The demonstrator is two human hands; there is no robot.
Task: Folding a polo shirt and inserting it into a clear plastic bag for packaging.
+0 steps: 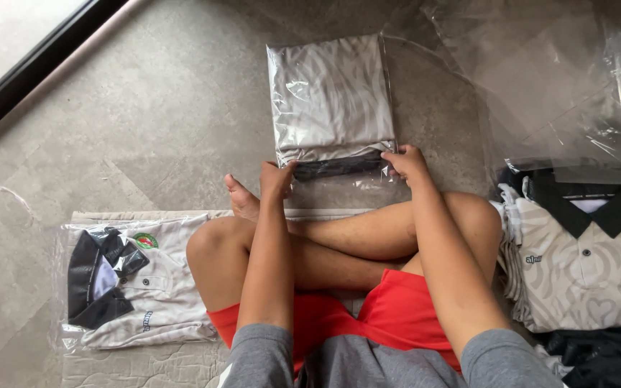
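Now we pinch the bagged shirt [330, 100] — left hand [277, 179] and right hand [405, 162] at its near corners, bag stretching away from us.

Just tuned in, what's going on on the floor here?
A person sits cross-legged on the floor and holds the near end of a folded grey shirt in a clear plastic bag. The left hand and right hand grip the two near corners, where a dark band of the shirt shows. A bagged shirt with a dark collar lies to the person's left. An unbagged stack of shirts lies to their right, with loose empty plastic bags beyond it.
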